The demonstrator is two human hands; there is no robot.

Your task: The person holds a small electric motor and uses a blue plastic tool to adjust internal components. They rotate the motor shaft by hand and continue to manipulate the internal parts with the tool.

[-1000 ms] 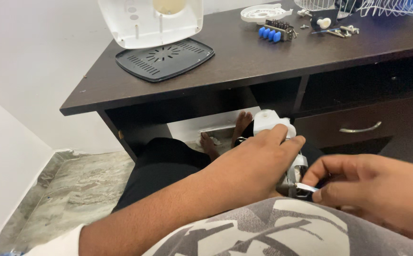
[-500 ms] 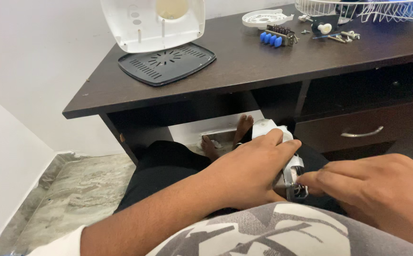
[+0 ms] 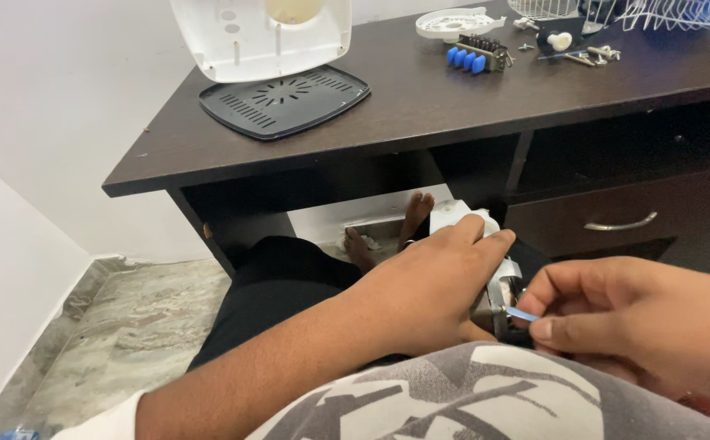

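Below a dark wooden desk point(image 3: 420, 106) over marble floor point(image 3: 127, 318), the left hand point(image 3: 428, 285) grasps a white part point(image 3: 461, 216); the right hand point(image 3: 632, 318) pinches a small blue-tipped tool point(image 3: 520, 313).

My left hand point(image 3: 432, 289) lies palm down, fingers stretched toward one o'clock, forearm running back to seven. My right hand point(image 3: 628, 314) comes in from four o'clock, thumb and forefinger pinched together, pointing toward nine.

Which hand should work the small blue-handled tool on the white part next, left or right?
Right, probably. The right hand already pinches the blue-handled tool at its fingertips, tip against the white part. The left hand lies over that part, gripping it steady on the lap, so it is not free.
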